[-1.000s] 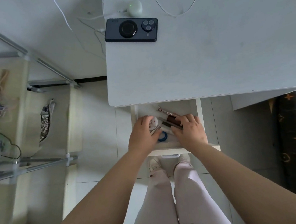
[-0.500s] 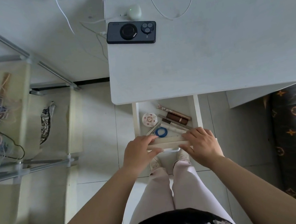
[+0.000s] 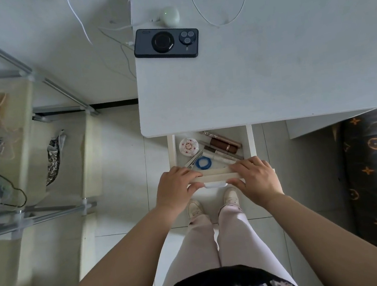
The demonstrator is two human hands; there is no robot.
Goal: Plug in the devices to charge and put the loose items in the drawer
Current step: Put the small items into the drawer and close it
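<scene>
Drawer (image 3: pixel 214 177) pulled out from under the desk (image 3: pixel 257 77) front edge, long axis running away from the desk, left hand (image 3: pixel 176 188) and right hand (image 3: pixel 255 179) clamped on its front panel, brown tubes (image 3: pixel 223 144) laid slantwise inside, phone (image 3: pixel 166 43) lengthwise along the desk's left edge.

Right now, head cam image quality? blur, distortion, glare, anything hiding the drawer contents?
Head view: centre sharp; the round compact, blue ring and brown tubes in the drawer read clearly. Soft, even light, faint shadows, no glare on the desk. Wide-angle bend at the edges; the rack on the person's left looks smeared. Left hand and right hand cover the drawer's front edge.
</scene>
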